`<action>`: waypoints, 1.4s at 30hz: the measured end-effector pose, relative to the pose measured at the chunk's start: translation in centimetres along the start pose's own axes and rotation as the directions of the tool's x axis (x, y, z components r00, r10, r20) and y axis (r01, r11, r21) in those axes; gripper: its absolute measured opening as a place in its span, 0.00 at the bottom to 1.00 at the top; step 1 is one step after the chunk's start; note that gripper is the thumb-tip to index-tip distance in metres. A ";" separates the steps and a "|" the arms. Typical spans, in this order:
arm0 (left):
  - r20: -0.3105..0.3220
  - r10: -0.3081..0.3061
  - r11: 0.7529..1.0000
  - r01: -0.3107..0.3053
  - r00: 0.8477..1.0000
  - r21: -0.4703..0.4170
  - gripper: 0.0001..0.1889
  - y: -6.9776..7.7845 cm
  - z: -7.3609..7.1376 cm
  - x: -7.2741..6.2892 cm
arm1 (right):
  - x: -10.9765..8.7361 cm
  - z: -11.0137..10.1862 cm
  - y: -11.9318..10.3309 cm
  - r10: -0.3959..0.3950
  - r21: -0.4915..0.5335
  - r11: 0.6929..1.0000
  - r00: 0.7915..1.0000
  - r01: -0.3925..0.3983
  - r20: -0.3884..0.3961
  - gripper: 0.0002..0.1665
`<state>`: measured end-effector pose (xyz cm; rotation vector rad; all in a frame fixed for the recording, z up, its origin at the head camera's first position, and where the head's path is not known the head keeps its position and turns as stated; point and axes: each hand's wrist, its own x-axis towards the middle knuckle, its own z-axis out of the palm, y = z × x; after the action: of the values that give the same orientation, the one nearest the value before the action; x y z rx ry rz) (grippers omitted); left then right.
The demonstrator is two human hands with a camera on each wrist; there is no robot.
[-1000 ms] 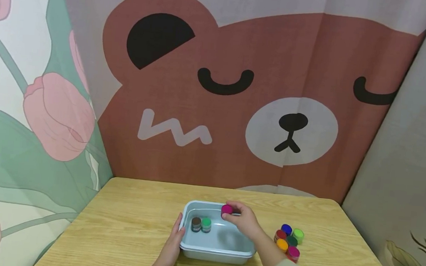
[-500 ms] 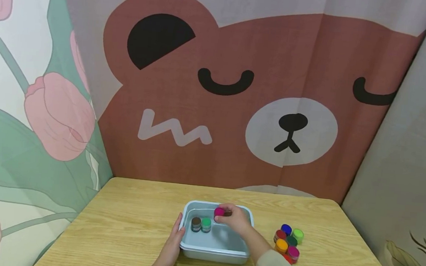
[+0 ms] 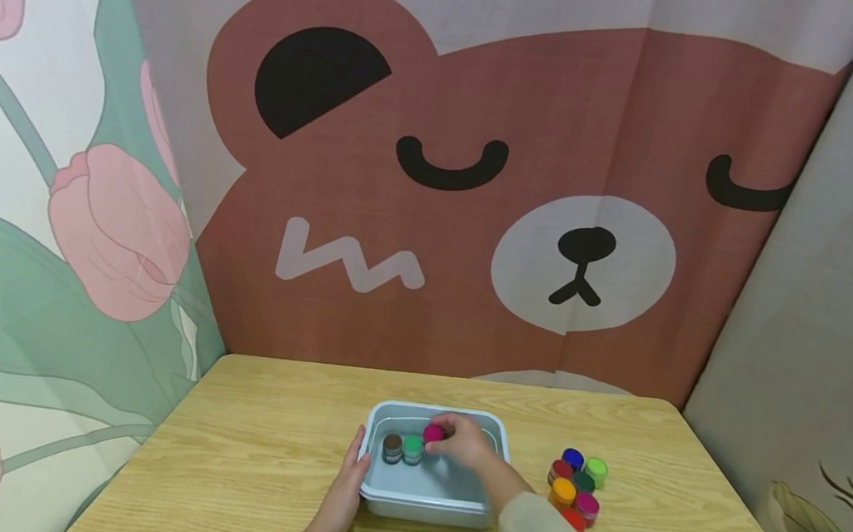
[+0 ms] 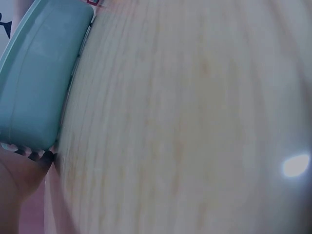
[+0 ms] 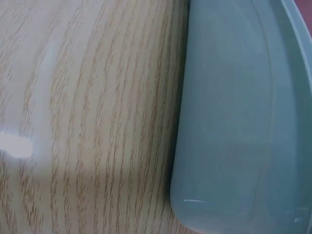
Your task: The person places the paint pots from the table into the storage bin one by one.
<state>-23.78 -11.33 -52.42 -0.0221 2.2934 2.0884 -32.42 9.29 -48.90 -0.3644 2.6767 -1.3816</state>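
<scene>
In the head view, my right hand (image 3: 462,441) reaches into a light blue plastic tub (image 3: 426,506) and pinches a small paint jar with a magenta lid (image 3: 432,433). That jar is just behind and to the right of a jar with a green lid (image 3: 413,449); I cannot tell whether it touches the tub's floor. A brown-lidded jar (image 3: 392,448) stands left of the green one. My left hand (image 3: 341,486) rests against the tub's left side, fingers extended along it. The left wrist view has the tub's outer wall (image 4: 44,73) with part of the left hand (image 4: 19,180) below it.
Right of the tub, several paint jars cluster on the wooden table (image 3: 254,453), among them a blue-lidded (image 3: 572,459), an orange-lidded (image 3: 562,491) and a light green-lidded jar (image 3: 596,470). Behind the table hangs a bear-print curtain (image 3: 452,318).
My right hand has moved left and down with the magenta-lidded jar, from the tub's back rim to beside the green-lidded jar. The left hand has stayed at the tub's side.
</scene>
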 end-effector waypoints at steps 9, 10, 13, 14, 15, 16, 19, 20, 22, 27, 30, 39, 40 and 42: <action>-0.003 0.001 1.000 -0.001 1.000 0.023 0.32 -0.3 0.0 0.2 | -0.3 0.0 0.2 0.031 -0.081 0.996 0.999 -0.030 0.013 0.23; -0.004 0.002 1.000 -0.002 1.000 0.021 0.32 -0.3 0.0 0.2 | -0.3 0.0 0.2 0.043 -0.090 0.995 0.999 -0.041 0.018 0.23; -0.006 0.001 1.000 -0.001 1.000 0.018 0.32 -0.4 0.0 0.3 | -0.3 0.0 0.1 0.083 -0.106 0.991 0.996 -0.080 0.027 0.24; -0.006 -0.001 1.000 0.002 1.000 0.019 0.32 -0.5 0.0 0.3 | -0.3 0.0 0.1 0.095 -0.110 0.990 0.995 -0.091 0.030 0.24; -0.005 -0.002 1.000 0.002 1.000 0.016 0.32 -0.5 0.0 0.3 | -0.3 0.0 0.0 0.107 -0.112 0.988 0.994 -0.103 0.033 0.24; -0.005 -0.003 1.000 0.003 1.000 0.017 0.32 -0.5 0.0 0.3 | -0.3 0.1 0.0 0.112 -0.112 0.988 0.993 -0.107 0.036 0.24; -0.007 0.005 1.000 -0.005 1.000 0.018 0.32 -0.6 0.0 0.3 | -0.4 0.1 -0.3 0.122 -0.107 0.987 0.992 -0.117 0.041 0.24; -0.008 0.011 1.000 -0.011 1.000 0.017 0.32 -0.6 0.0 0.2 | -0.4 0.1 -0.4 0.123 -0.106 0.987 0.992 -0.117 0.044 0.24; -0.007 0.017 1.000 -0.017 1.000 0.017 0.32 -0.6 0.0 0.2 | -0.3 0.1 -0.4 0.124 -0.103 0.988 0.991 -0.119 0.045 0.24; 0.001 -0.002 1.000 0.002 1.000 0.017 0.32 -0.6 0.0 0.4 | -0.1 0.3 -0.1 0.107 -0.094 0.990 0.994 -0.103 0.036 0.24; 0.005 -0.010 1.000 0.010 1.000 0.017 0.32 -0.5 0.0 0.5 | -0.2 0.2 -0.1 0.096 -0.083 0.992 0.995 -0.093 0.030 0.24; -0.003 0.004 1.000 -0.004 1.000 0.013 0.32 -0.4 0.0 0.2 | -1.0 -0.7 -0.9 0.083 -0.033 0.996 0.997 -0.083 -0.001 0.24; -0.004 0.005 1.000 -0.005 1.000 0.013 0.32 -0.5 0.0 0.2 | -1.2 -0.9 -0.9 0.080 -0.029 0.996 0.997 -0.080 -0.008 0.24; -0.004 0.007 1.000 -0.007 1.000 0.013 0.32 -0.5 0.0 0.2 | -1.4 -1.2 -1.1 0.084 -0.009 0.996 0.996 -0.084 -0.022 0.25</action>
<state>-23.96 -11.39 -52.88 -0.0177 2.3126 2.0791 -31.13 9.96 -47.34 -0.2363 2.6832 -1.3573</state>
